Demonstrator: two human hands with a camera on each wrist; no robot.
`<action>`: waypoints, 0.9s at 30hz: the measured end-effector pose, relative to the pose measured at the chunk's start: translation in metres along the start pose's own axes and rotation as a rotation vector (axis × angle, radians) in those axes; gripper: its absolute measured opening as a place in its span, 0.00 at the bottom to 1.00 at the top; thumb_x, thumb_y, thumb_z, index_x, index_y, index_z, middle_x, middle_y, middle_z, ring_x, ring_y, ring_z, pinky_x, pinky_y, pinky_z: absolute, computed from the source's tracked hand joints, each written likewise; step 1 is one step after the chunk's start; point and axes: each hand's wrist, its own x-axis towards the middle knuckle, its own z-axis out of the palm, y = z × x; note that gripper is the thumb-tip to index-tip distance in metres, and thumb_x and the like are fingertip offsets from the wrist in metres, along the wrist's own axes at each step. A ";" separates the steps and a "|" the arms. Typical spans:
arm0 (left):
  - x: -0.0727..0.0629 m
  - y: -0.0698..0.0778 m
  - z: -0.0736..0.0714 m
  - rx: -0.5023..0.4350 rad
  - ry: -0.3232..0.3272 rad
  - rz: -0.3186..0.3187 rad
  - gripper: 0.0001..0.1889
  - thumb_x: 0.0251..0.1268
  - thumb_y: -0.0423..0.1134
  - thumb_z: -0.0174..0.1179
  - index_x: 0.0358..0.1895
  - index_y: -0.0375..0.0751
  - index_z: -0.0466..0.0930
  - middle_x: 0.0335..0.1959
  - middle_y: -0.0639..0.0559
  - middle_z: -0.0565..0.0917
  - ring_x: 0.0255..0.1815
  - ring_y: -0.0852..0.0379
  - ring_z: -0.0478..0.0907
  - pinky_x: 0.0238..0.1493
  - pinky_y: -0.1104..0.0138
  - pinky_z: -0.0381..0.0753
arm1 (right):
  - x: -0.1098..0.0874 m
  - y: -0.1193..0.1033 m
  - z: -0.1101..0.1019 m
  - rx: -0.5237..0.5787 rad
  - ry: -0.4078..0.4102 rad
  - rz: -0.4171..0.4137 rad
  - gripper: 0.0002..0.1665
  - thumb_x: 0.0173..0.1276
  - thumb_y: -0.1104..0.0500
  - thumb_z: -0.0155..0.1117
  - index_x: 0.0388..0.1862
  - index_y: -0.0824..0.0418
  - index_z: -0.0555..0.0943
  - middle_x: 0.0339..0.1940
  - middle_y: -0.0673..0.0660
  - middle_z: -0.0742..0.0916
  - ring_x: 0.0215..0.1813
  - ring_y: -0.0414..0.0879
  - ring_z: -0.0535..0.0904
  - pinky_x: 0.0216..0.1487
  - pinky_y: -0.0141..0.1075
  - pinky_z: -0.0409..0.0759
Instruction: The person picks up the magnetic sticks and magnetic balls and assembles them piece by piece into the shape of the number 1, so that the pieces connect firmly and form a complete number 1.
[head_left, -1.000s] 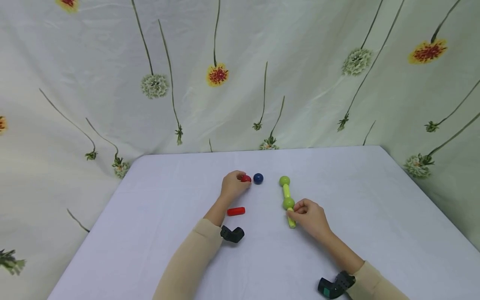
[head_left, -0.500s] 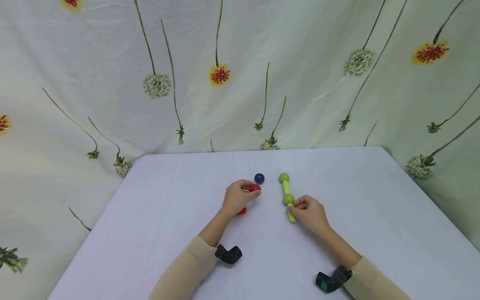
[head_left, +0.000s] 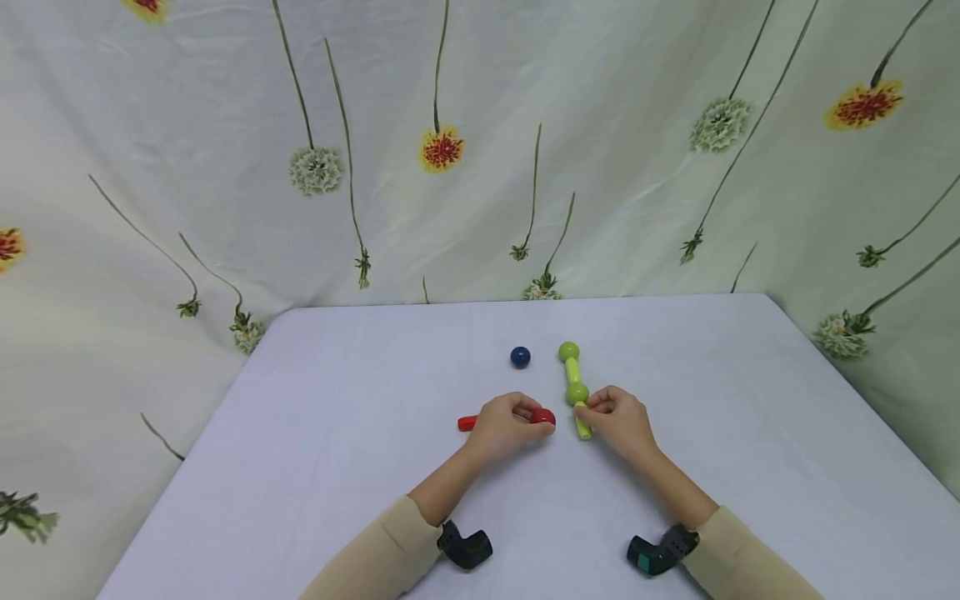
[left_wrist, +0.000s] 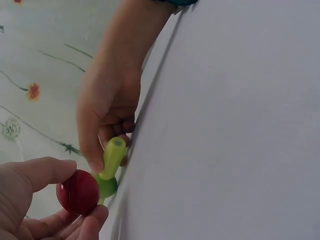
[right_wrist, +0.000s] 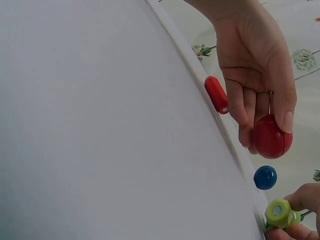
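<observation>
My left hand (head_left: 498,432) pinches a red ball (head_left: 543,416) between thumb and fingers, just left of the green pieces in the head view. My right hand (head_left: 624,425) pinches the near yellow-green rod (head_left: 583,431). That rod joins a green ball (head_left: 577,393), a second rod (head_left: 572,371) and a far green ball (head_left: 568,352) in one line. A small grey disc (right_wrist: 277,210) shows at the near rod's free end in the right wrist view. The red ball and that rod end are apart.
A red rod (head_left: 467,423) lies on the white table (head_left: 360,400) behind my left hand, partly hidden by it. Farther back sits a blue ball (head_left: 521,357). A flowered cloth (head_left: 480,233) hangs beyond the table's far edge.
My left hand has carried the red ball from beside the blue ball toward me and right, close to the green pieces. My right hand keeps its hold, with the green pieces nearly still.
</observation>
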 end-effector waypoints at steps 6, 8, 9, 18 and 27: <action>-0.004 -0.004 0.010 0.000 -0.026 0.021 0.15 0.53 0.44 0.73 0.40 0.41 0.82 0.34 0.54 0.82 0.37 0.57 0.79 0.40 0.64 0.80 | 0.002 -0.002 0.000 0.000 0.002 -0.006 0.13 0.60 0.58 0.72 0.33 0.65 0.78 0.23 0.52 0.82 0.28 0.43 0.74 0.28 0.31 0.71; -0.005 -0.004 0.012 -0.001 -0.036 0.024 0.14 0.53 0.44 0.73 0.40 0.42 0.82 0.34 0.55 0.82 0.37 0.57 0.79 0.40 0.64 0.80 | 0.003 -0.002 0.000 -0.005 0.006 -0.010 0.13 0.60 0.58 0.72 0.33 0.65 0.78 0.23 0.52 0.82 0.28 0.42 0.74 0.28 0.32 0.70; -0.006 -0.004 0.013 -0.003 -0.043 0.024 0.14 0.53 0.44 0.73 0.40 0.42 0.82 0.34 0.55 0.82 0.37 0.58 0.80 0.39 0.64 0.80 | 0.004 -0.002 0.000 -0.006 0.008 -0.011 0.13 0.59 0.58 0.72 0.33 0.65 0.78 0.23 0.52 0.82 0.28 0.42 0.74 0.28 0.32 0.70; -0.011 -0.003 0.020 0.010 -0.077 0.057 0.14 0.53 0.41 0.73 0.39 0.41 0.81 0.33 0.56 0.82 0.35 0.60 0.79 0.39 0.67 0.80 | 0.008 -0.001 0.002 -0.001 0.008 -0.003 0.13 0.60 0.58 0.72 0.33 0.65 0.78 0.23 0.52 0.82 0.28 0.43 0.74 0.28 0.32 0.70; -0.015 -0.002 0.025 -0.005 -0.073 0.079 0.13 0.53 0.39 0.73 0.39 0.40 0.81 0.33 0.56 0.82 0.35 0.60 0.79 0.38 0.69 0.80 | 0.010 0.001 0.004 -0.006 0.024 -0.018 0.13 0.59 0.57 0.72 0.33 0.65 0.78 0.23 0.52 0.83 0.28 0.41 0.74 0.28 0.32 0.70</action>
